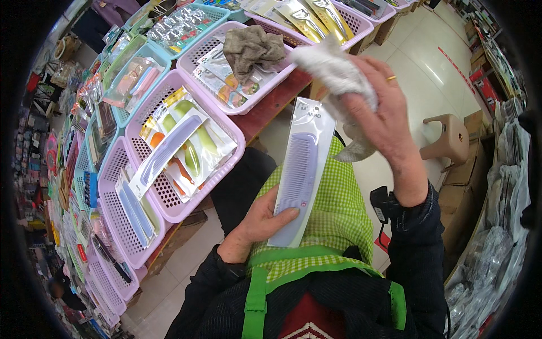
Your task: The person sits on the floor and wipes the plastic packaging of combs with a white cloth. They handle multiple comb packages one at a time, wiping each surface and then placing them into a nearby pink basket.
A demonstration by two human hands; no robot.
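My left hand [263, 218] grips the lower end of a lavender plastic comb [298, 169] in a clear-fronted packet, held upright over my lap. Bunched in my right hand [383, 110] is a whitish cloth [334, 70], just above and right of the packet's top; its edges are blurred. Another packaged lavender comb [171, 142] lies slantwise across a lilac basket [186, 212], on top of packets of green and orange utensils [190, 146]. Blue combs [133, 209] in packaging stand in the neighbouring lilac basket [120, 231].
A crumpled brown cloth [254, 48] rests on packets in a further lilac basket [237, 108]. Turquoise baskets [167, 70] of packaged goods fill the display behind. On the right are a beige plastic stool [449, 135], cardboard boxes [459, 190] and plastic-wrapped stock [487, 254].
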